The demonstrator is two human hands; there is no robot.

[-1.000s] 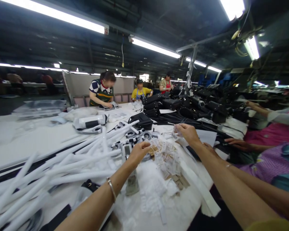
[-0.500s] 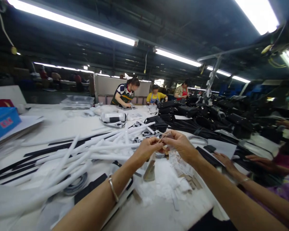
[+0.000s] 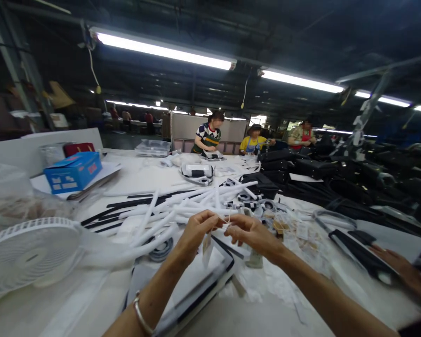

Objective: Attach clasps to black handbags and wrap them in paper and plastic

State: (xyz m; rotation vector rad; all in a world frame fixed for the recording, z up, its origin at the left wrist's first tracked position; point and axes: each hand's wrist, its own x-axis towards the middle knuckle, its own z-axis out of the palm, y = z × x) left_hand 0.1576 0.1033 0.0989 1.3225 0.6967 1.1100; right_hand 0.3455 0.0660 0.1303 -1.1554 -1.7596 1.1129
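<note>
My left hand (image 3: 198, 231) pinches a thin, light-coloured string, with a small pale hang tag (image 3: 206, 251) dangling below its fingers. Close by on the right, the fingertips of my right hand (image 3: 254, 234) are closed on the other part of the string (image 3: 226, 222). Beneath both hands lies a flat grey-white item with black edging (image 3: 196, 285), partly covered by my left forearm. A pile of tags and strings (image 3: 298, 229) is heaped beyond my right hand. White plastic scraps (image 3: 270, 283) are spread under my right forearm.
White tubes (image 3: 182, 206) and black strips cover the middle of the table. On the left are a white fan (image 3: 35, 255) and a blue box (image 3: 73, 171). Black bags (image 3: 294, 164) are stacked at right. A co-worker's hand (image 3: 396, 262) rests at the right edge.
The view has swung left, bringing in the fan and more of the box. My hands have moved over the black-edged item, and the string now stretches between them with the tag hanging.
</note>
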